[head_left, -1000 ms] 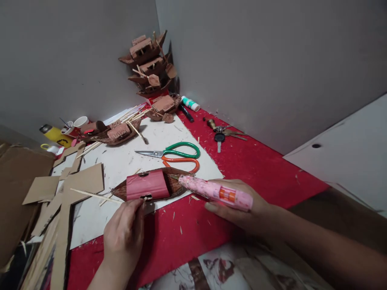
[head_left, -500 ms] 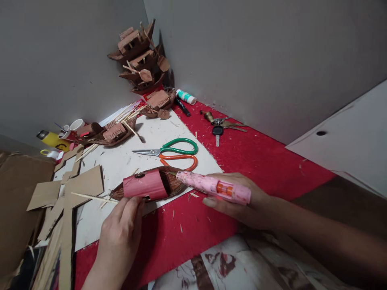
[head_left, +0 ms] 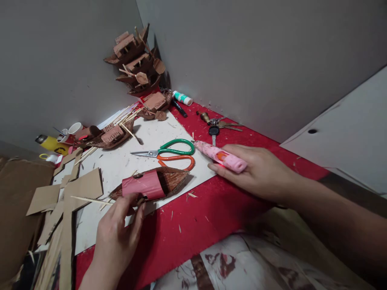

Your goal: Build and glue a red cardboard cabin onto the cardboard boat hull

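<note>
A small brown boat (head_left: 173, 180) with a pink curved roof (head_left: 143, 185) lies on the white sheet near the front edge. At its near left side is my left hand (head_left: 119, 233), fingers bent and closed around something I cannot make out; a thin stick (head_left: 90, 199) shows beside it. My right hand (head_left: 256, 171) is wrapped around a pink pen-like tool (head_left: 216, 155), whose tip is up and right of the boat, by the scissors' green handle. The scissors (head_left: 172, 152) lie just behind the boat.
Cardboard pieces (head_left: 81, 187) lie at the left, near a yellow bottle (head_left: 51, 144) and a white cup (head_left: 75, 128). Finished boats (head_left: 130, 60) are stacked in the corner. A glue tube (head_left: 182, 98), a black marker (head_left: 179, 108) and keys (head_left: 214, 131) lie on the red cloth (head_left: 187, 237).
My right hand has moved the pink tool up and away from the boat's open end. My left thumb and fingers have shifted slightly at the boat's near side.
</note>
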